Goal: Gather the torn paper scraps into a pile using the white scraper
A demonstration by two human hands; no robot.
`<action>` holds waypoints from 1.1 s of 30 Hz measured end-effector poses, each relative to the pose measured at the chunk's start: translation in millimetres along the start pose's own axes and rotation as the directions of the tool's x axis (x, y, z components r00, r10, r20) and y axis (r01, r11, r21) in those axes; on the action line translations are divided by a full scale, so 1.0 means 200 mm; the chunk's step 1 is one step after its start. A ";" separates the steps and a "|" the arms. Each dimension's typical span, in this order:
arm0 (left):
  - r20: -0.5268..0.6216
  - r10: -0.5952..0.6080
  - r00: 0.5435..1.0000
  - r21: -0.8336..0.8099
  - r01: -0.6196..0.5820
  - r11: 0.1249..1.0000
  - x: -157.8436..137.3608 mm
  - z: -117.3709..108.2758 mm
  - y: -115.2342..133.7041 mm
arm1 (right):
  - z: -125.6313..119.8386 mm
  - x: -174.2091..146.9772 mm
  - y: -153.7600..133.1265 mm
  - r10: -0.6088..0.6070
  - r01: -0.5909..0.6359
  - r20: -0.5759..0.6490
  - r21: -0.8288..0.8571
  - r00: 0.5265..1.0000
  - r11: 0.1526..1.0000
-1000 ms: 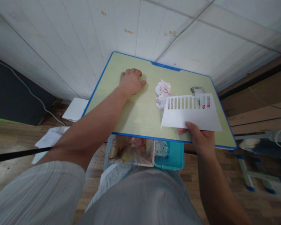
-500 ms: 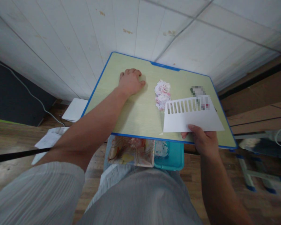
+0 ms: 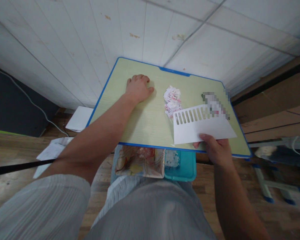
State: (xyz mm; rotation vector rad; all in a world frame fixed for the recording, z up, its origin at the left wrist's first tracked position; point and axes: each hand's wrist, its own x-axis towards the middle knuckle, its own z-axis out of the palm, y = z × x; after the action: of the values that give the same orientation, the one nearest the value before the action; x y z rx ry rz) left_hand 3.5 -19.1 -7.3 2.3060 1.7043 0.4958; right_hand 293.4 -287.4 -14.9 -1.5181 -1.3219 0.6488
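My right hand (image 3: 217, 149) grips the lower edge of a white sheet (image 3: 190, 130), thumb on top and fingers beneath. A row of long rounded slots runs along the sheet's far edge. On the light green tabletop (image 3: 142, 128) my left hand (image 3: 139, 87) rests palm down, fingers slightly curled and spread, with nothing in it. Between the hands lies a pink and white flower-patterned cutout (image 3: 172, 98), its near end close to the sheet's corner. Past the sheet, on the right, is a blurred-out object (image 3: 212, 101) that I cannot make out.
Below the table's near edge stand a patterned box (image 3: 140, 161) and a turquoise bin (image 3: 187, 166) with white scraps inside. A white panelled wall (image 3: 130, 26) rises behind the table. White items (image 3: 80, 118) sit on the left, and brown boards (image 3: 272, 106) on the right.
The white sheet in my right hand has tilted slightly and shifted a little to the left. My left hand stays in place on the tabletop.
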 end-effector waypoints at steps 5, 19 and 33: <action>-0.036 0.033 0.999 -0.016 -0.034 0.999 0.02 0.04 -0.04 | 0.00 0.00 -0.01 0.016 -0.017 0.033 0.009 0.999 1.000; -0.024 0.042 0.999 -0.014 -0.043 0.999 0.03 0.04 -0.05 | -0.02 0.00 0.07 0.105 -0.104 -0.004 0.131 0.994 0.986; 0.016 0.020 1.000 0.020 -0.020 1.000 0.00 0.01 -0.02 | 0.10 0.06 0.02 0.173 -0.056 -0.330 0.336 0.928 0.940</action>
State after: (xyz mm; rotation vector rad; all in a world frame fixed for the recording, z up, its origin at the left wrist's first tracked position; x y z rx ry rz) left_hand 1.9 -17.7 -10.4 2.3367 1.6882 0.4652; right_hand 280.7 -268.8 -23.5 -1.3722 -0.8106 0.5963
